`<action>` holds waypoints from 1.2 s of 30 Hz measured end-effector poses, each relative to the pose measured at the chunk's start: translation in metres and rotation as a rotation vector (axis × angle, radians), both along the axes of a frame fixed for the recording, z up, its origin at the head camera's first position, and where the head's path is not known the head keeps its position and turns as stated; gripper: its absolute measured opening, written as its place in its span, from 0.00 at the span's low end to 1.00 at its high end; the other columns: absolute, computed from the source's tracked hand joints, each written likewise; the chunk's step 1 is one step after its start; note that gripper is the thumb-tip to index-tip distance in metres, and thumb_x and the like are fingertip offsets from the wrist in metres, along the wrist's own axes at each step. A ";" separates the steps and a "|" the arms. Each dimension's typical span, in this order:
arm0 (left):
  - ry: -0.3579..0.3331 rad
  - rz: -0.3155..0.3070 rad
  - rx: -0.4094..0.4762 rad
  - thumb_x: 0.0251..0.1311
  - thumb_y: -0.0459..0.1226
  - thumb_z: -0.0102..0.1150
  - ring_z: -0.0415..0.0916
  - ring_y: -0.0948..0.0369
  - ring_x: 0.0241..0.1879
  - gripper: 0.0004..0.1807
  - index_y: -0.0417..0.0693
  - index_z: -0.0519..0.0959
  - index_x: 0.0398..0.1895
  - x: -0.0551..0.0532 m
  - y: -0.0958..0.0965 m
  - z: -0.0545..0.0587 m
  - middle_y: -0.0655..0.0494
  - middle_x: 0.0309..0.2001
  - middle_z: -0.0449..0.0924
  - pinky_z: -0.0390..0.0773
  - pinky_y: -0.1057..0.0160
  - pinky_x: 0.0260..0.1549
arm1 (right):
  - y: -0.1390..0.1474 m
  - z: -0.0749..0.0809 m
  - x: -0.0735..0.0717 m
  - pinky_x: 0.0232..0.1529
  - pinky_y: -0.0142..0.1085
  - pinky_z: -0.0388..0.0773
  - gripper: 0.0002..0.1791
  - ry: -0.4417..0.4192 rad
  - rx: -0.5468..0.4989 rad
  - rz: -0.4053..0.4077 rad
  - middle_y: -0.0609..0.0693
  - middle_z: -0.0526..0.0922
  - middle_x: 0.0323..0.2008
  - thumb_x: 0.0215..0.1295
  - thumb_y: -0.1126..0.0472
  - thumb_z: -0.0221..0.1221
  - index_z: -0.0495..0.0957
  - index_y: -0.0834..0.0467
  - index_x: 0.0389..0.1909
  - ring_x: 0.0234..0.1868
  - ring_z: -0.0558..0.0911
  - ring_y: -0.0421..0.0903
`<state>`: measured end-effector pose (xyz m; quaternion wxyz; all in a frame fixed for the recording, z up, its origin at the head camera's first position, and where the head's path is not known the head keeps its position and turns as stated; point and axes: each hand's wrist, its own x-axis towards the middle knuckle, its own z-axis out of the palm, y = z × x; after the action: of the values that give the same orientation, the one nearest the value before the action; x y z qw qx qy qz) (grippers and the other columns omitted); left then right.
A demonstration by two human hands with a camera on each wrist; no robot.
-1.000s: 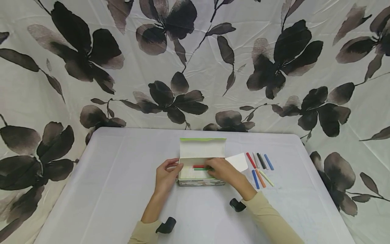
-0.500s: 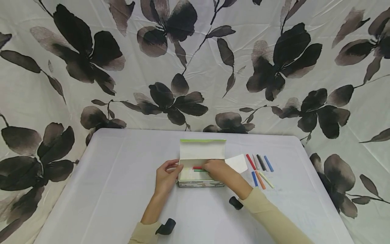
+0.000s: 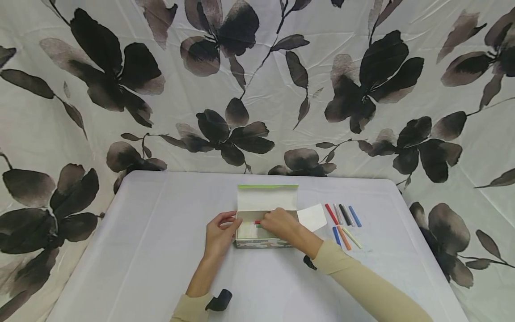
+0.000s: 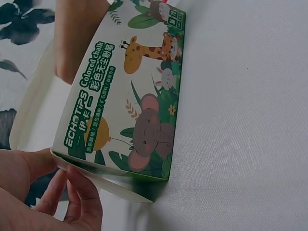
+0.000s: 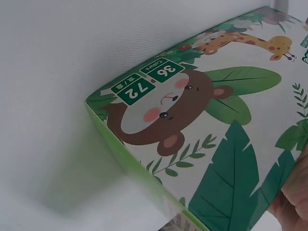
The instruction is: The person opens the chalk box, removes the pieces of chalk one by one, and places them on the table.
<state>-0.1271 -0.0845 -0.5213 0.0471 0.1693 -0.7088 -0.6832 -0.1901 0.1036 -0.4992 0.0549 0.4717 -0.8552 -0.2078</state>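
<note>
A chalk box (image 4: pixel 130 91) printed with cartoon animals and the words "Colored chalk" stands on the table with its lid (image 3: pixel 267 198) raised. My left hand (image 3: pixel 220 233) pinches the box's left end between thumb and fingers, at the corner by the side flap in the left wrist view. My right hand (image 3: pixel 281 224) reaches down into the box, its fingertips hidden. Just left of its knuckles the end of a red chalk stick (image 3: pixel 257 222) shows inside, with a bit of green chalk in front of it. The right wrist view shows the box front up close, with part of a hand (image 5: pixel 291 197) behind it.
Right of the box, chalk sticks lie in two rows on the white table (image 3: pixel 161 250): a red one (image 3: pixel 331 214), a black one (image 3: pixel 344 214), an orange one (image 3: pixel 344 237) and several others. The box's right flap (image 3: pixel 313 217) sticks out towards them.
My right hand has shifted left inside the box and now covers most of the red and green chalk sticks. My left hand keeps its place on the box.
</note>
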 end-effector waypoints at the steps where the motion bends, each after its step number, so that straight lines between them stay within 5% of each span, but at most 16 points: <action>1: -0.001 -0.001 -0.001 0.62 0.32 0.71 0.79 0.65 0.34 0.18 0.35 0.82 0.54 0.000 0.000 0.000 0.45 0.44 0.80 0.79 0.71 0.26 | 0.000 0.000 0.000 0.27 0.32 0.82 0.09 -0.003 0.004 0.001 0.44 0.88 0.33 0.58 0.59 0.75 0.88 0.49 0.39 0.29 0.85 0.39; 12: 0.001 0.001 0.007 0.62 0.32 0.71 0.79 0.65 0.34 0.18 0.35 0.82 0.54 0.001 -0.001 0.002 0.44 0.45 0.80 0.79 0.71 0.26 | 0.005 0.002 0.001 0.23 0.32 0.80 0.02 0.045 -0.018 0.008 0.44 0.87 0.30 0.62 0.60 0.72 0.88 0.50 0.35 0.22 0.75 0.38; 22: -0.003 -0.005 0.018 0.62 0.32 0.71 0.79 0.66 0.33 0.19 0.35 0.82 0.55 0.000 0.000 0.002 0.46 0.44 0.79 0.79 0.71 0.26 | 0.004 -0.004 -0.001 0.25 0.31 0.80 0.05 0.095 -0.003 0.075 0.43 0.88 0.31 0.59 0.59 0.73 0.89 0.48 0.36 0.24 0.78 0.36; 29: -0.021 -0.023 0.019 0.64 0.28 0.67 0.78 0.65 0.33 0.19 0.29 0.79 0.56 0.002 0.001 0.014 0.41 0.46 0.79 0.78 0.71 0.25 | 0.006 -0.003 -0.003 0.25 0.32 0.81 0.03 0.038 -0.003 0.074 0.44 0.87 0.31 0.61 0.60 0.72 0.88 0.49 0.35 0.25 0.79 0.37; 36: -0.007 -0.009 0.011 0.63 0.32 0.70 0.78 0.65 0.34 0.19 0.34 0.81 0.56 0.000 0.000 0.002 0.45 0.46 0.79 0.78 0.71 0.25 | 0.013 0.001 -0.005 0.26 0.34 0.82 0.03 -0.024 -0.038 0.086 0.45 0.86 0.31 0.63 0.62 0.70 0.86 0.52 0.35 0.28 0.81 0.40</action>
<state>-0.1275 -0.0844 -0.5191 0.0405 0.1687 -0.7060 -0.6866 -0.1950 0.1163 -0.4978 0.0627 0.5092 -0.8385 -0.1833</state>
